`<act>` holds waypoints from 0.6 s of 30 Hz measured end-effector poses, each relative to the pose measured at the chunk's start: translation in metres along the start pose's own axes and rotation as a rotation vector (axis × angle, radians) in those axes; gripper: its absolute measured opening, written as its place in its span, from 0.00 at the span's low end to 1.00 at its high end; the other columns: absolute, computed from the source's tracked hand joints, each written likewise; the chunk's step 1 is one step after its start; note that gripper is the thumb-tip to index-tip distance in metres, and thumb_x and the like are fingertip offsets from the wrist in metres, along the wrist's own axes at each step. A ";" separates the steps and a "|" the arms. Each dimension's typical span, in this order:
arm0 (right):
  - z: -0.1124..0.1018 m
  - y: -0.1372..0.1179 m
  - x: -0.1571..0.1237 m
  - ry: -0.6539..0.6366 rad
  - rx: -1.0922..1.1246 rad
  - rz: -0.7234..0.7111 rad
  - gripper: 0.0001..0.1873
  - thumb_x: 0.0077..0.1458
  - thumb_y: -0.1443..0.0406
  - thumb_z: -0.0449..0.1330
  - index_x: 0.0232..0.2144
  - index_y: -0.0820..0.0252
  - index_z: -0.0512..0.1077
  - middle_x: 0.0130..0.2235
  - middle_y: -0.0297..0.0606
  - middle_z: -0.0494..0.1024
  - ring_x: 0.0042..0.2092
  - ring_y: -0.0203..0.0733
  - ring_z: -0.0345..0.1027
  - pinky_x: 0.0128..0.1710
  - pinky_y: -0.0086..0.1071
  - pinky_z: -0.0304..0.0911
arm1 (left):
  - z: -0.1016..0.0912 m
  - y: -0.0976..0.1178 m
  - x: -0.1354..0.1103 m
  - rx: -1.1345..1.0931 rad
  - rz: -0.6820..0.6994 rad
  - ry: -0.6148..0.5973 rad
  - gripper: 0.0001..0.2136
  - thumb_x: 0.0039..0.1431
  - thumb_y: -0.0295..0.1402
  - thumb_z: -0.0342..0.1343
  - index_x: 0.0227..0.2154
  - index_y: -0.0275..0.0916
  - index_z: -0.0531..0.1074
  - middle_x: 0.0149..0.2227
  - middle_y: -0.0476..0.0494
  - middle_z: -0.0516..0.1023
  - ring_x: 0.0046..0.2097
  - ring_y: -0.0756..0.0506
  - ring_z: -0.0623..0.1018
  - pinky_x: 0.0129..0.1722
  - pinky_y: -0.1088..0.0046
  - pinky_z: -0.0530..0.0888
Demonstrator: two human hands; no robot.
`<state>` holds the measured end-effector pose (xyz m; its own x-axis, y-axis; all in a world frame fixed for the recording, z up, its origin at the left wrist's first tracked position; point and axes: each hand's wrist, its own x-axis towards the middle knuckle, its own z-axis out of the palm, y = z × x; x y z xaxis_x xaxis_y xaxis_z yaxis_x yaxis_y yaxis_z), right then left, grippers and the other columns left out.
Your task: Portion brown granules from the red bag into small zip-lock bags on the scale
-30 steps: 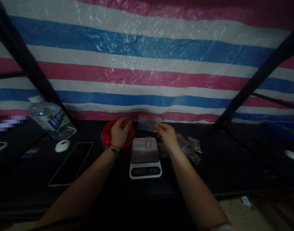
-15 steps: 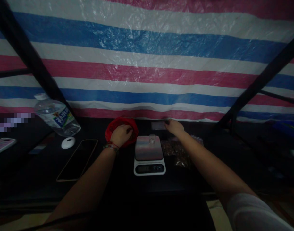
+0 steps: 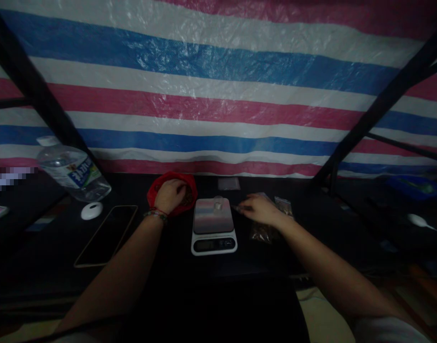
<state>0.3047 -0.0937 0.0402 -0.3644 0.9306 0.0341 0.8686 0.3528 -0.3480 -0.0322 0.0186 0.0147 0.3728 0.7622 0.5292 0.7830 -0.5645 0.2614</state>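
Note:
My left hand point(image 3: 171, 196), with a beaded bracelet at the wrist, reaches into an open red plastic bag point(image 3: 152, 190) of small brown pieces. Its fingers curl downward, and whatever lies between them is hidden. My right hand point(image 3: 261, 209) is closed just right of the scale, its fingertips pinching what looks like the edge of a small clear bag point(image 3: 235, 208). Beneath that hand lie small zip bags of brown pieces point(image 3: 261, 233). Between my hands stands a white kitchen scale point(image 3: 213, 224) bearing a small clear cup point(image 3: 218, 204).
A flat clear bag point(image 3: 228, 184) lies behind the scale. To the left are a phone point(image 3: 106, 236), a white earbud case point(image 3: 91, 210) and a tilted plastic bottle point(image 3: 75, 169). Dark slanted bars point(image 3: 350, 133) flank the striped sheet point(image 3: 218, 114). A white spoon-like object point(image 3: 418, 220) lies far right.
My right hand has left the flat clear bag at the back and come down toward me over the filled bags. My left hand stays in the red bag. The view has shifted slightly right.

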 end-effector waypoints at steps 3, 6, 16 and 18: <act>-0.017 0.011 0.010 0.308 0.327 0.099 0.13 0.54 0.60 0.54 0.35 0.60 0.75 0.35 0.39 0.79 0.37 0.43 0.71 0.39 0.35 0.65 | -0.008 0.010 -0.003 -0.042 0.014 0.155 0.13 0.58 0.34 0.48 0.38 0.37 0.76 0.38 0.40 0.79 0.42 0.41 0.75 0.47 0.64 0.69; -0.025 0.002 0.024 0.602 0.764 0.186 0.13 0.51 0.57 0.56 0.34 0.60 0.72 0.30 0.35 0.75 0.30 0.38 0.68 0.26 0.29 0.63 | -0.012 0.023 -0.006 -0.172 0.025 0.255 0.13 0.58 0.35 0.49 0.38 0.36 0.76 0.37 0.40 0.79 0.41 0.42 0.76 0.45 0.65 0.70; 0.010 -0.096 0.092 0.458 1.172 0.009 0.16 0.50 0.59 0.59 0.41 0.56 0.72 0.36 0.35 0.76 0.29 0.36 0.69 0.21 0.27 0.65 | 0.005 0.046 -0.014 -1.200 -0.185 0.068 0.16 0.53 0.45 0.57 0.34 0.35 0.72 0.23 0.49 0.72 0.21 0.52 0.69 0.21 0.78 0.66; 0.016 -0.098 0.094 0.612 1.012 0.025 0.17 0.52 0.60 0.57 0.45 0.55 0.71 0.40 0.37 0.76 0.32 0.38 0.70 0.23 0.28 0.66 | 0.003 0.047 -0.011 -1.202 -0.255 0.164 0.16 0.51 0.45 0.59 0.32 0.34 0.72 0.21 0.51 0.70 0.20 0.53 0.67 0.19 0.79 0.63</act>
<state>0.1801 -0.0424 0.0626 0.1089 0.9250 0.3641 0.1116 0.3526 -0.9291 0.0021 -0.0152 0.0187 0.1422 0.8929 0.4272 -0.1618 -0.4048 0.9000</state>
